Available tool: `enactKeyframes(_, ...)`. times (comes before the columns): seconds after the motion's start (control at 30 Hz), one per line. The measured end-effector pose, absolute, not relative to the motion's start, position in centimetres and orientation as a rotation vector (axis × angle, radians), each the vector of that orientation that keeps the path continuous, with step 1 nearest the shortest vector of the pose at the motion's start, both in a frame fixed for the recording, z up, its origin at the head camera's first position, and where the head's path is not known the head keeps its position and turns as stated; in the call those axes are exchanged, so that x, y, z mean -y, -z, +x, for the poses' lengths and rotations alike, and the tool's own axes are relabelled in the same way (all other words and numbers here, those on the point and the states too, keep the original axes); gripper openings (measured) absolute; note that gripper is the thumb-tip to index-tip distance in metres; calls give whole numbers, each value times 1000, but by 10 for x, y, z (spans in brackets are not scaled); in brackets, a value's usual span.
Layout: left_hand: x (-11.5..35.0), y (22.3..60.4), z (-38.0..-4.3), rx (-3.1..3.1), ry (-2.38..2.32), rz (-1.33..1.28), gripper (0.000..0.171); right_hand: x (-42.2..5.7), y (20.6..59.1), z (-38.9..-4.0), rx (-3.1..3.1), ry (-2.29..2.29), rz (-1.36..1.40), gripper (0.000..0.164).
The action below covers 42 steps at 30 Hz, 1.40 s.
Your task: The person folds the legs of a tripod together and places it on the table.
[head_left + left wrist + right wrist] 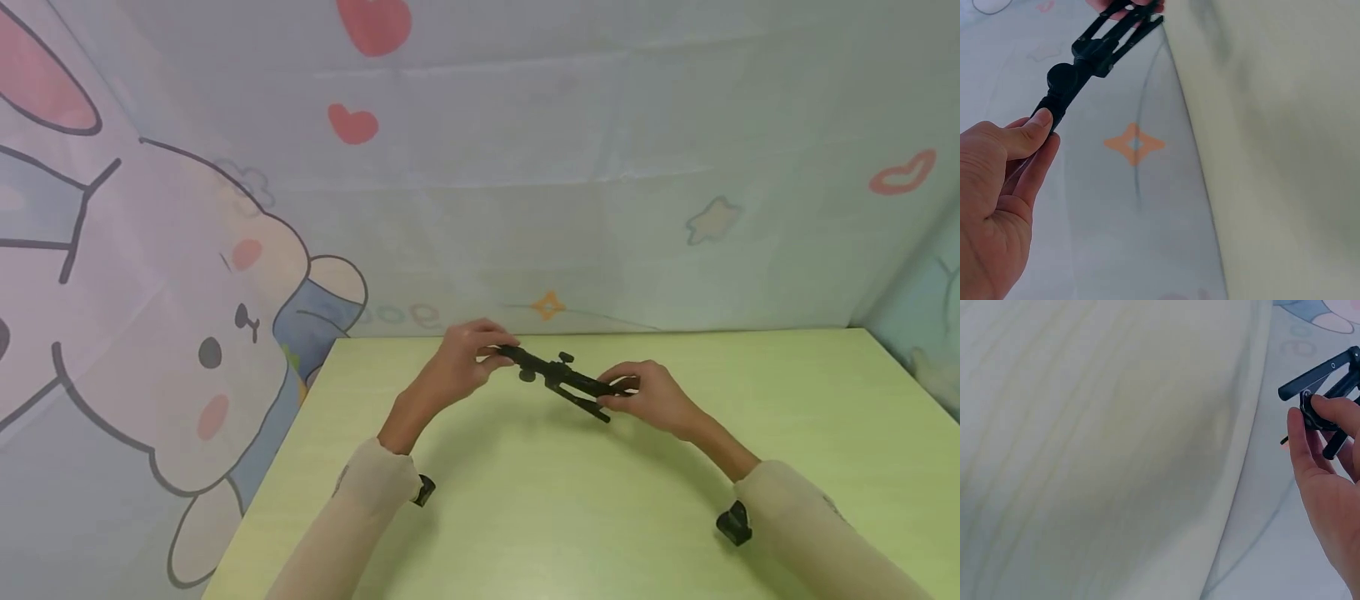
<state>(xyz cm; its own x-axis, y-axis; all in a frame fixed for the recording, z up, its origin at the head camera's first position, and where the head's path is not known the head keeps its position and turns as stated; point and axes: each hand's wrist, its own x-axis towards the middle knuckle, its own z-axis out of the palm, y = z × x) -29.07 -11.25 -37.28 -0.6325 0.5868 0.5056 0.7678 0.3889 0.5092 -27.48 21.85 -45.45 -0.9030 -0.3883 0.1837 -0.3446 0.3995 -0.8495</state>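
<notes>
A small black tripod [555, 370] is held above the table between both hands, tilted with its right end lower in the head view. My left hand [467, 357] pinches its narrow upper end between thumb and fingers; the left wrist view shows this pinch beside a round knob [1062, 79]. At the leg end, my right hand [651, 398] pinches the middle part with thumb and fingertips. One leg [1310, 381] angles away from the centre in the right wrist view. The right fingers hide part of the leg end.
Below lies a pale yellow-green table [555, 517], its far edge against a printed cloth backdrop [525, 167] with hearts and a large rabbit. A small black device [735, 523] sits at the right sleeve, another [424, 490] at the left sleeve.
</notes>
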Motion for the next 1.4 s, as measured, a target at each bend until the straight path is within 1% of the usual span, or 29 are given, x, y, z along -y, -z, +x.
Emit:
enactKeyframes(0.17,115,389,-291,2442,1049,-1139,22,-229,443,-270,-2696,1522,-632,26)
enactKeyframes(0.47,112,415,-291,2547,1053,-1105,23,-238,434,-263,-2779,1512,-700,22)
enactKeyframes(0.7,110,426,-291,2614,1058,-1093,25,-239,431,-263,-2841,1463,-761,21)
enactKeyframes(0.9,109,430,-290,2645,1078,-1093,25,-240,434,-267,-2887,1409,-817,20)
enactKeyframes(1.4,107,449,-298,2721,1008,-1098,24,-236,454,-277,-2894,1377,-832,18)
